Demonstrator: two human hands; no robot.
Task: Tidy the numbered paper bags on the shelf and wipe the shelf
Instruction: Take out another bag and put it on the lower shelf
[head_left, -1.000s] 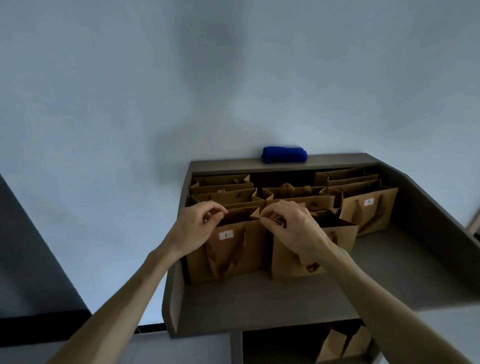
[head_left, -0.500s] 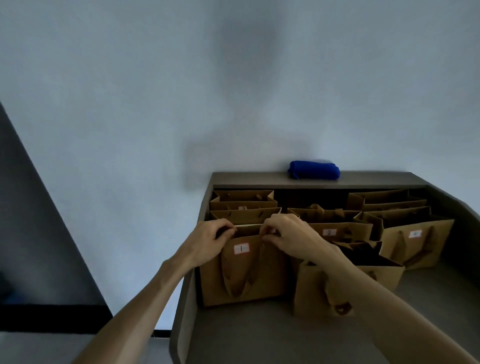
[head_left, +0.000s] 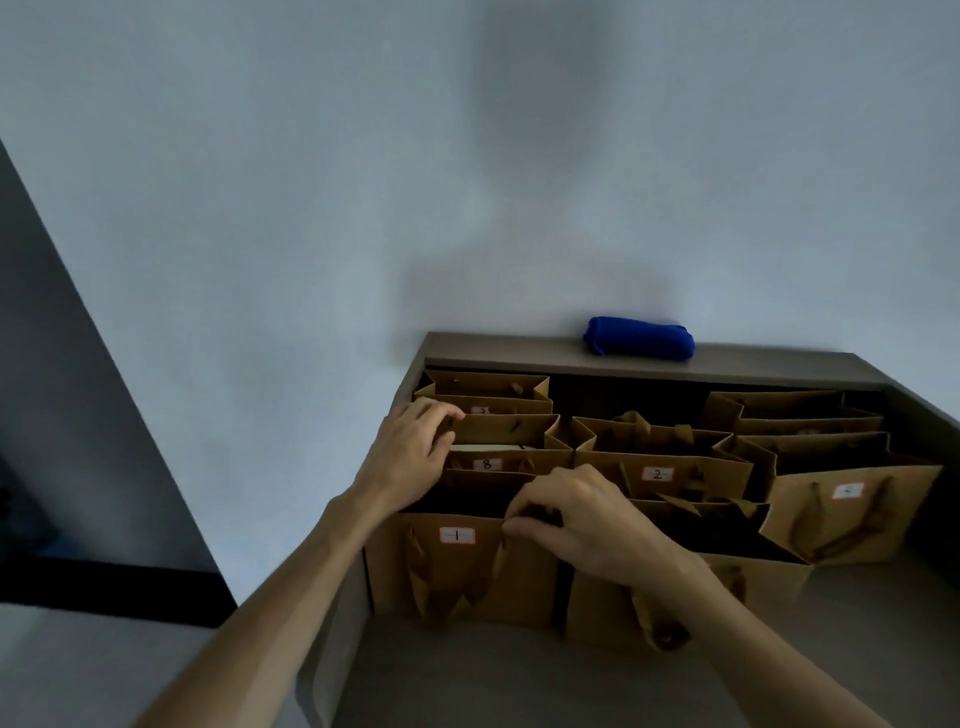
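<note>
Several brown paper bags with white number labels stand on a grey shelf (head_left: 519, 675). The bag marked 1 (head_left: 457, 566) is at the front left; behind it stands the bag marked 8 (head_left: 506, 462), then more bags. My right hand (head_left: 576, 519) pinches the top front rim of bag 1 at its right end. My left hand (head_left: 410, 457) has reached further back, its fingers curled over the left rim of a bag (head_left: 501, 428) behind bag 8. The bag marked 2 (head_left: 665, 470) stands in the middle. A rolled blue cloth (head_left: 640, 338) lies on the shelf's back ledge.
Another labelled bag (head_left: 852, 514) stands at the right, with more bags (head_left: 795, 415) behind it. An unlabelled bag (head_left: 685, 592) sits under my right wrist. The shelf has a raised left wall (head_left: 332, 649) and right wall (head_left: 924, 410). A pale wall rises behind.
My left hand has left bag 1's rim and moved back to a bag behind bag 8. My right hand stays on bag 1's rim. The view has tilted and drawn closer.
</note>
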